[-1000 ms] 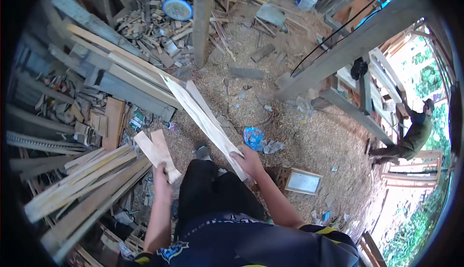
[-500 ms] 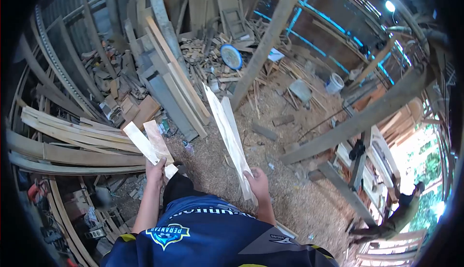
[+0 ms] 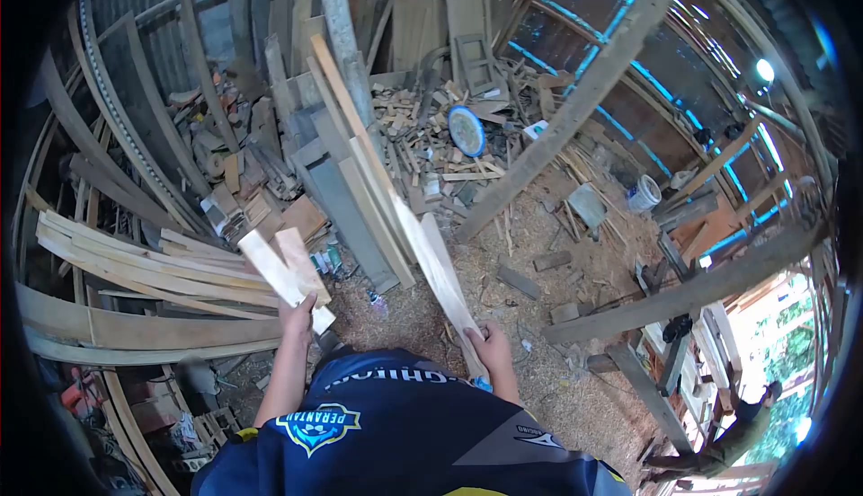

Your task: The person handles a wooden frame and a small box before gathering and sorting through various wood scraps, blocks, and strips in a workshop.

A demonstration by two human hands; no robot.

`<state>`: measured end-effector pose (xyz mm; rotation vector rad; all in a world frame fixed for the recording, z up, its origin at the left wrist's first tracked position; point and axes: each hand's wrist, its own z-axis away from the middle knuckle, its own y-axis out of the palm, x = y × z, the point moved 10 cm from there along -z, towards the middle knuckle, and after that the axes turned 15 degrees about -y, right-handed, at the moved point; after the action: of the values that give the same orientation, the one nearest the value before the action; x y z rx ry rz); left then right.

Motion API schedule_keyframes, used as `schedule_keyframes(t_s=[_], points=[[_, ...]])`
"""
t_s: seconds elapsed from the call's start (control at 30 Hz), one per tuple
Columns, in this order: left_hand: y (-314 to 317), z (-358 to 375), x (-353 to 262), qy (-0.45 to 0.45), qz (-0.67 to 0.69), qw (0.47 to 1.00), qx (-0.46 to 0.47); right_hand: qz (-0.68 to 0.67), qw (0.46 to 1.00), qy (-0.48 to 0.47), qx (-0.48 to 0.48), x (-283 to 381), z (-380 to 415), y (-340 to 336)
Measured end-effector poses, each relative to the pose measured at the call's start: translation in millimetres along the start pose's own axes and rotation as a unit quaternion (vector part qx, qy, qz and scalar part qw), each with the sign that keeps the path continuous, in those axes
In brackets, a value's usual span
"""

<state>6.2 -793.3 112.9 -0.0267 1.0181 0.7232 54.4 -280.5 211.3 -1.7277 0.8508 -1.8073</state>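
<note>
My left hand (image 3: 298, 316) is closed around two short pale boards (image 3: 268, 267), which cross each other and fan out at their far ends. In my right hand (image 3: 493, 349) are long, thin wooden strips (image 3: 433, 267), gripped near their lower end and slanting up and away to the left. At least two strips show there, lying partly over one another. Both hands are in front of my dark blue shirt, and the two bundles of wood are apart.
Long planks (image 3: 144, 262) are stacked on the left. Boards (image 3: 346, 199) lean ahead of me near a scrap-wood heap and a round blue-rimmed object (image 3: 467, 130). A thick beam (image 3: 692, 276) slants at right, with a white bucket (image 3: 644, 193) behind it. Another person (image 3: 742, 438) is at far right.
The view has turned a little, so the surroundings sit further right and lower. Both hands keep hold of their wood, and the strips in the right hand have tilted slightly.
</note>
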Motion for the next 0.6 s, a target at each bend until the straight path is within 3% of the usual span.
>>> schedule_keyframes(t_s=[0.03,0.1,0.17,0.23,0.3,0.37,0.47,0.6], points=[[-1.8,-21.3,-8.6,0.004,-0.039,0.999,-0.003,0.001,1.000,0.000,0.013,3.7,-17.2,19.3],[3.1,-53.1,-28.8,0.011,-0.035,0.999,0.010,-0.069,0.993,-0.059,-0.070,13.5,-50.9,41.5],[7.7,-80.5,-43.3,-0.026,-0.051,0.998,0.038,0.009,0.999,-0.034,-0.042,20.5,-85.5,59.9],[19.6,-97.9,-60.2,-0.052,-0.054,0.995,0.072,0.002,0.998,-0.036,-0.054,51.4,-114.0,67.5],[33.4,-116.0,-67.5,-0.079,-0.032,0.992,0.097,-0.120,0.988,-0.038,-0.085,61.5,-137.3,77.4],[43.3,-148.5,-57.7,-0.080,-0.073,0.988,0.110,-0.148,0.985,-0.027,-0.079,76.1,-156.6,76.8],[72.9,-178.8,-37.7,-0.159,-0.095,0.979,0.086,-0.205,0.976,-0.013,-0.074,76.4,-188.8,79.9],[148.0,-184.5,-41.9,-0.066,-0.135,0.984,0.097,-0.260,0.961,0.019,-0.087,72.3,-234.1,74.6]])
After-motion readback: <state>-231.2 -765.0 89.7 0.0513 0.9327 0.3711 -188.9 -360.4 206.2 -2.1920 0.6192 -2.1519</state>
